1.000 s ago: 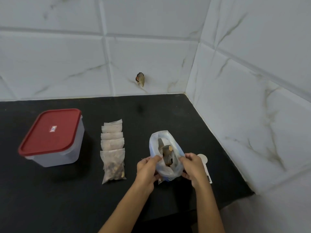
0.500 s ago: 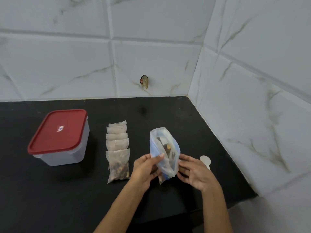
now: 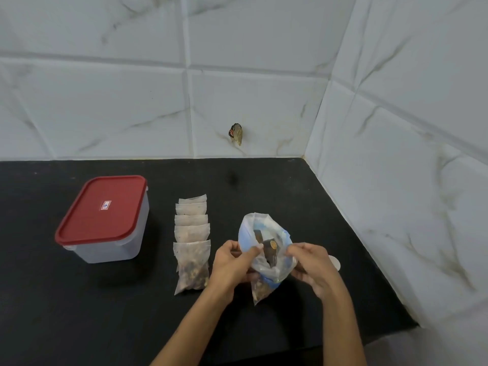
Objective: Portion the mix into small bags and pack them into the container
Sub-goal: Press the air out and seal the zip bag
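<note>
Mix, brown and chunky, sat inside a large clear bag (image 3: 265, 249) with blue tinting that was held upright above the near right part of a black countertop (image 3: 79, 313). The left hand (image 3: 232, 262) pinched the bag's left rim between thumb and fingers, and the right hand (image 3: 311, 268) pinched the right rim, so the mouth stood spread open toward the camera; dark pieces showed inside, one with a small round gold mark. A smaller filled bag (image 3: 260, 291) hung or lay just below the big one, partly hidden by it, and whether it touched the counter could not be told. To the left of the hands, a row of five small filled bags (image 3: 192, 241) lay overlapping like shingles, running from the nearest and fullest-looking one back toward the wall. Further left, well apart from the row, stood a translucent rectangular container (image 3: 111, 241) with its red lid (image 3: 103, 207) closed and a small label on top. A pale rounded object (image 3: 334, 262), perhaps a scoop, peeked out just behind the right hand; too little of it showed to be sure. The countertop was matte black, with a faint smudge near its back edge, and ran into a corner formed by two walls of large white tiles (image 3: 105, 107) veined with grey-brown marbling. On the back wall, low and near the corner, a small brownish thing (image 3: 235, 133) with a touch of red clung to the tile; its nature was unclear.
</note>
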A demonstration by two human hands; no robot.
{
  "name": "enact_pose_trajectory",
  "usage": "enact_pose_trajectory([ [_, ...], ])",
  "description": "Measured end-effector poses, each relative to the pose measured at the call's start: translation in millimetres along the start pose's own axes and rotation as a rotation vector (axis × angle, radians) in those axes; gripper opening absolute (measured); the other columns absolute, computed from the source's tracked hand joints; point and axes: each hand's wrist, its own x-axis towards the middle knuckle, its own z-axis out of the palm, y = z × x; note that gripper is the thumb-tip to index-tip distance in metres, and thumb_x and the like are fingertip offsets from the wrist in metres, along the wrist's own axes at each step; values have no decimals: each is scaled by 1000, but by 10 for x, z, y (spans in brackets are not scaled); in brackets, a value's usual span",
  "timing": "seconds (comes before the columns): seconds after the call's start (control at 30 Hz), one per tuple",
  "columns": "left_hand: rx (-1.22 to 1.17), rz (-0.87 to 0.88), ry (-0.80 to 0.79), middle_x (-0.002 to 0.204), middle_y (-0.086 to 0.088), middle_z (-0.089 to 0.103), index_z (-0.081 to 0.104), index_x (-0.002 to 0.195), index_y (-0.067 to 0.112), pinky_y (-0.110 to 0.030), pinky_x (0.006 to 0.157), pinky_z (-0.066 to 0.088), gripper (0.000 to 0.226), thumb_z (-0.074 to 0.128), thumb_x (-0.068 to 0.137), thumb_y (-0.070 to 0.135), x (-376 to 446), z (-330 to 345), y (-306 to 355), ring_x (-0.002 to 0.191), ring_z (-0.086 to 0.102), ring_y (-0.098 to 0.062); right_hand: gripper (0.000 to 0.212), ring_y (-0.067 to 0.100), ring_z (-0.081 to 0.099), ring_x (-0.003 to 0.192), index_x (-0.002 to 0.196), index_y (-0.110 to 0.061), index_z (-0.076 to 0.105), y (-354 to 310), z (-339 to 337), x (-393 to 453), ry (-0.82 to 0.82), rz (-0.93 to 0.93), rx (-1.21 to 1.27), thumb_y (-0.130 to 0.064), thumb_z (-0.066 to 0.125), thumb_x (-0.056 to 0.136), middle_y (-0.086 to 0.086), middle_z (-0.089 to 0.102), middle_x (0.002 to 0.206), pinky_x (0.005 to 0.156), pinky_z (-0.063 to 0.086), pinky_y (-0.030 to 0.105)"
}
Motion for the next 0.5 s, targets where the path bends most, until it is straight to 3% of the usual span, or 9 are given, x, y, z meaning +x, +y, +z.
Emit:
enact_pose_trajectory([
  [0.1, -6, 15, 6, 101, -13, 66, 53, 101, 9, -36, 68, 59, 31, 74, 79, 6, 7, 29, 9, 85, 70, -24, 15, 20, 67, 83, 93, -4, 67, -27, -64, -26, -56, -45, 89, 0, 66, 78, 12, 70, 90, 64, 55, 30],
  [0.2, 457, 306, 202, 86, 0, 59, 49, 85, 17, -24, 61, 54, 25, 70, 77, 6, -38, 60, -63, 73, 59, -9, 16, 17, 66, 75, 82, -10, 64, 28, 15, 19, 250, -214, -324, -2, 71, 71, 4, 67, 78, 65, 56, 34],
  [0.27, 634, 439, 251, 84, 2, 56, 45, 82, 20, -24, 60, 51, 26, 69, 76, 9, -88, 78, -78, 72, 55, -8, 14, 15, 62, 72, 79, -12, 60, 56, 121, 29, 373, -293, -547, -8, 71, 71, 1, 63, 76, 63, 53, 32],
  [0.33, 649, 352, 174, 87, 3, 58, 46, 87, 22, -23, 61, 51, 32, 75, 74, 25, -64, 65, -60, 75, 57, -7, 15, 13, 60, 73, 81, -14, 58, 87, 136, 41, 300, -286, -536, -10, 71, 74, 0, 62, 79, 61, 50, 27],
  [0.4, 476, 125, 77, 94, 2, 63, 51, 97, 21, -26, 67, 55, 51, 78, 66, 52, -26, 35, 25, 82, 63, -9, 20, 15, 64, 78, 90, -12, 60, 82, 34, 64, 104, -199, -275, -3, 68, 74, 4, 66, 85, 64, 52, 27],
  [0.5, 291, 6, 42, 95, -5, 70, 62, 100, 14, -32, 72, 57, 68, 56, 71, 75, 70, -15, 94, 87, 68, -18, 33, 22, 65, 87, 105, -6, 65, 102, -166, 136, -162, -66, 24, -2, 70, 73, 10, 71, 91, 79, 52, 37],
])
